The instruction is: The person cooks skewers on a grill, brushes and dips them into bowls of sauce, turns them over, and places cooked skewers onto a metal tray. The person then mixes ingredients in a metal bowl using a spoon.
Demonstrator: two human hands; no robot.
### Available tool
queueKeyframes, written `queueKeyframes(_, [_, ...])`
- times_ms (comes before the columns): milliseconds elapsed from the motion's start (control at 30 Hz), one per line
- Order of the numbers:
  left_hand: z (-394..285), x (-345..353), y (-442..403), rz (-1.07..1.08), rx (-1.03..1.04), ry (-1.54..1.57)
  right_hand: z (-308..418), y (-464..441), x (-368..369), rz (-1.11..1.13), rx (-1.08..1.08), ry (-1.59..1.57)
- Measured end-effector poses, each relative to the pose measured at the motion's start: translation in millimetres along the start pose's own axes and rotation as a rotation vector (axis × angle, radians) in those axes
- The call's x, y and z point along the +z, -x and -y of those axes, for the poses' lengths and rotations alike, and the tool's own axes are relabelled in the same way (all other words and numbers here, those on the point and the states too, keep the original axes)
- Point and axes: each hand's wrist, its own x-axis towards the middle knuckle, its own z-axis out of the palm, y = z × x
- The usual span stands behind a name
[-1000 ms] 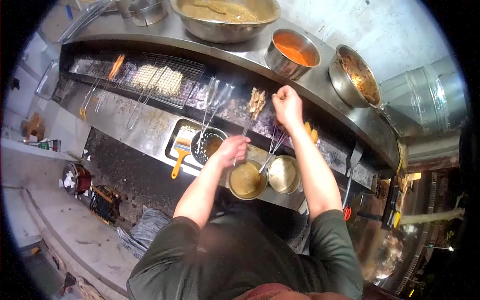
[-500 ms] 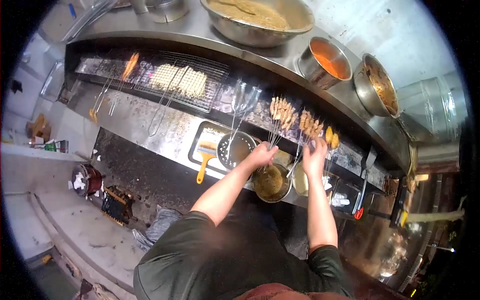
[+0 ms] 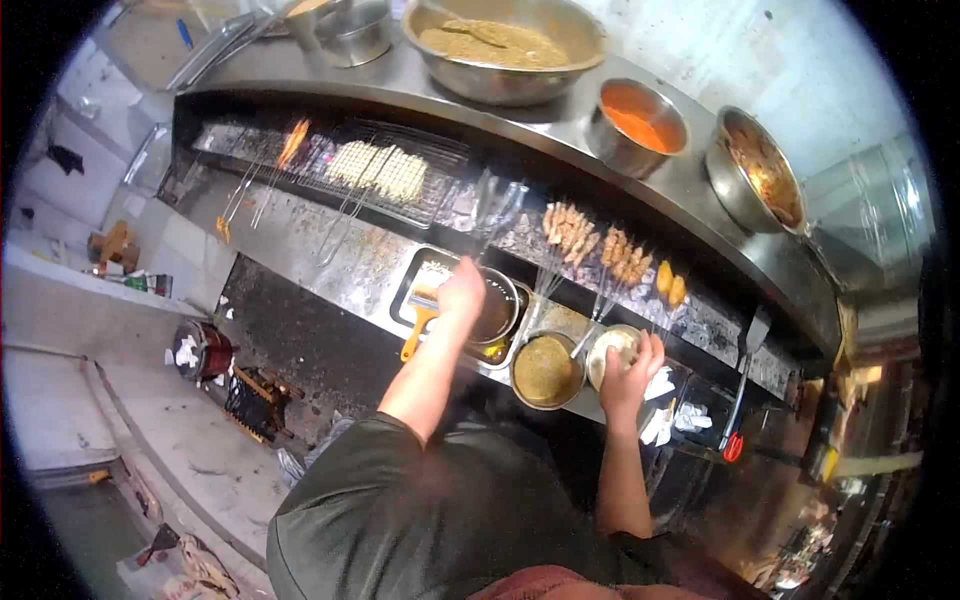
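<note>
My left hand (image 3: 462, 290) is closed at the lower ends of some silvery skewers (image 3: 492, 205) over the grill, beside a pot of dark liquid (image 3: 497, 312); blur hides the exact grip. Over a bowl of pale powder (image 3: 608, 350), my right hand (image 3: 628, 378) has its fingers curved and apart, with nothing visible in them. Between the hands stands a bowl of brownish seasoning (image 3: 546, 370). Meat skewers (image 3: 570, 232) lie over the coals in front, with more meat skewers (image 3: 625, 258) and two yellow pieces (image 3: 670, 285) to their right.
A brush with an orange handle (image 3: 418, 328) rests in a tray at left. A wire rack (image 3: 430, 190) holds pale food on the grill. On the upper shelf stand a large basin (image 3: 500, 85), a pot of red sauce (image 3: 640, 125) and another bowl (image 3: 735, 170). A spatula (image 3: 745, 375) lies right.
My left hand has let go of the meat skewers and moved left to the silvery ones. My right hand has come down from the grill to the pale powder bowl.
</note>
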Motion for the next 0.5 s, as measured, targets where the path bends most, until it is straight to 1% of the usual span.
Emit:
queueKeyframes(33, [-2.3,-4.1,0.2,0.008,0.003,0.013,4.2,1.7,-7.7,0.011,0.041,-0.084])
queueKeyframes(67, [-3.0,-8.0,3.9,-0.005,0.019,-0.009,-11.2,6.1,-9.5,-0.012,-0.007,-0.045])
queueKeyframes(100, [-1.8,-14.1,5.7,0.001,0.048,0.031,-18.0,9.2,-15.9,-0.008,0.008,-0.071])
queueKeyframes(167, [6.2,-16.7,7.6,-0.044,0.175,0.203,-27.5,16.1,-25.8,-0.001,0.039,-0.124])
queueKeyframes(200, [20.2,4.0,-3.8,-0.229,0.320,0.325,-30.5,19.3,-30.5,-0.010,0.025,-0.096])
queueKeyframes(300, [19.0,-13.5,-2.1,0.525,-0.027,1.446,-40.7,29.8,-37.1,-0.013,0.009,-0.117])
queueKeyframes(333, [7.7,-25.2,6.3,0.618,-0.098,1.600,-42.5,32.2,-36.2,-0.010,0.029,-0.096])
queueKeyframes(400, [18.4,-11.6,-0.8,0.731,-0.101,1.763,-38.4,34.8,-32.5,0.009,0.047,-0.134])
queueKeyframes(433, [21.2,-5.8,-4.7,0.801,-0.067,1.793,-31.9,35.9,-33.3,0.022,0.054,-0.126])
queueKeyframes(467, [27.3,9.8,-13.7,0.808,-0.075,1.783,-26.5,37.6,-30.6,0.038,0.083,-0.096])
queueKeyframes(500, [25.7,8.0,-14.4,0.825,-0.145,1.746,-20.7,37.7,-26.3,0.042,0.095,-0.086])
